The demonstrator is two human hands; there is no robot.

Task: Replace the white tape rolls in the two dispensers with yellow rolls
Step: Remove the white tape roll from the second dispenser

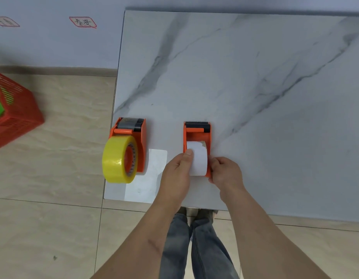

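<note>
Both bare forearms reach up from the bottom of the frame, converging at lower centre. The left hand (177, 170) curls its fingers, thumb pointing up-frame, pinching. The right hand (225, 172) faces it, fingers bent inward, gripping too.

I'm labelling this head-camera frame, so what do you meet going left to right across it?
red basket → yellow tape roll on the left orange dispenser → left hand → white tape roll in the right orange dispenser → right hand → bare marble tabletop.
</note>
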